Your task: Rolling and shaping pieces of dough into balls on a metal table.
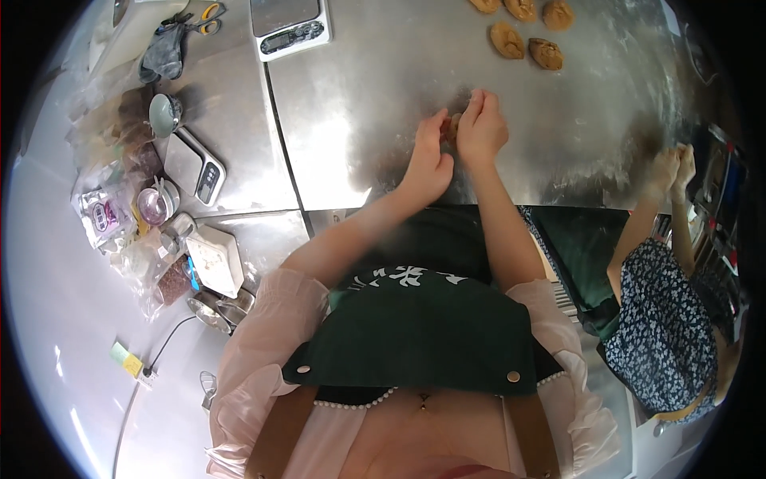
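Over the steel table (367, 88), my two hands meet around a small piece of brown dough (454, 125). My left hand (428, 160) has its fingers bent against the left side of the piece. From the right, my right hand (482, 129) closes over it with the fingers pressed together. Most of the dough is hidden by the fingers. Beyond my hands, at the far side of the table, lie several shaped brown dough pieces (507, 41), some with folded or creased tops.
A digital scale (294, 41) stands far left, and a second scale (194, 169) lies nearer. Bowls (165, 116), bags (104, 215) and a white tub (215, 259) crowd the left side. Scissors (210, 17) lie behind. At right, a co-worker's hands (670, 169) are over the table.
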Motion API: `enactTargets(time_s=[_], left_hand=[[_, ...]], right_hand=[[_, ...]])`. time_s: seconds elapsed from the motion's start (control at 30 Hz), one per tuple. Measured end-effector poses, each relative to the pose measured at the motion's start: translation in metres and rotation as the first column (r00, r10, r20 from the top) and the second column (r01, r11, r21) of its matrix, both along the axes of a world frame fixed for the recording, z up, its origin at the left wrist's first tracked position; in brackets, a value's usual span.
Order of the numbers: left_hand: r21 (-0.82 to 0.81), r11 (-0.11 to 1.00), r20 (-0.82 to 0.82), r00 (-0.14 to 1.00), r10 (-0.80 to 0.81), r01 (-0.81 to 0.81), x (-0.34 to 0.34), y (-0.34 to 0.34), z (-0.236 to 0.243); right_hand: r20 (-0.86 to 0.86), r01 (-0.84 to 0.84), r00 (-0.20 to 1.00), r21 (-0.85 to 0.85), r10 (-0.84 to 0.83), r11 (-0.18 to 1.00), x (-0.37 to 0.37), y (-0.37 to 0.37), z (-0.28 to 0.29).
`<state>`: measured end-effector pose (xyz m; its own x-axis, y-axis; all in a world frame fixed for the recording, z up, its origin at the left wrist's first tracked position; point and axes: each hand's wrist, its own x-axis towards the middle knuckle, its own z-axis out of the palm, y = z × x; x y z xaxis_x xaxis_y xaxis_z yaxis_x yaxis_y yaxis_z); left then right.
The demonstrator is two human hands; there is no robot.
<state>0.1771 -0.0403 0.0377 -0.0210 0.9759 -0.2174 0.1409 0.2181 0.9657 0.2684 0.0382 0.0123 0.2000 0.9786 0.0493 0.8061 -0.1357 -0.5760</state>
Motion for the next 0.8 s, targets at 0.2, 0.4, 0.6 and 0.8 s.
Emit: enactTargets(time_s=[0.2,0.4,0.6,0.8], left_hand=[[-0.044,0.994,0.037,0.994,0.099,-0.098,0.008,-0.008,-0.011],[-0.097,0.995,0.072,0.997,-0.030,0.037,-0.006,0.011,-0.021],[0.060,0.996,0.011,0.997,0.072,-0.073,0.014,-0.020,-0.007],[-0.077,0.997,-0.127,0.991,-0.035,0.025,-0.003,-0.005,-0.027]], right_hand=[[0.061,-0.028,0.998,0.141,0.020,0.990,0.011,-0.010,-0.028],[-0.030,-0.022,0.999,0.093,0.025,0.995,0.007,-0.003,-0.021],[-0.033,0.059,0.998,-0.032,-0.060,0.998,0.003,-0.015,-0.013],[0.104,-0.022,0.994,0.017,0.021,1.000,0.010,-0.021,-0.035]])
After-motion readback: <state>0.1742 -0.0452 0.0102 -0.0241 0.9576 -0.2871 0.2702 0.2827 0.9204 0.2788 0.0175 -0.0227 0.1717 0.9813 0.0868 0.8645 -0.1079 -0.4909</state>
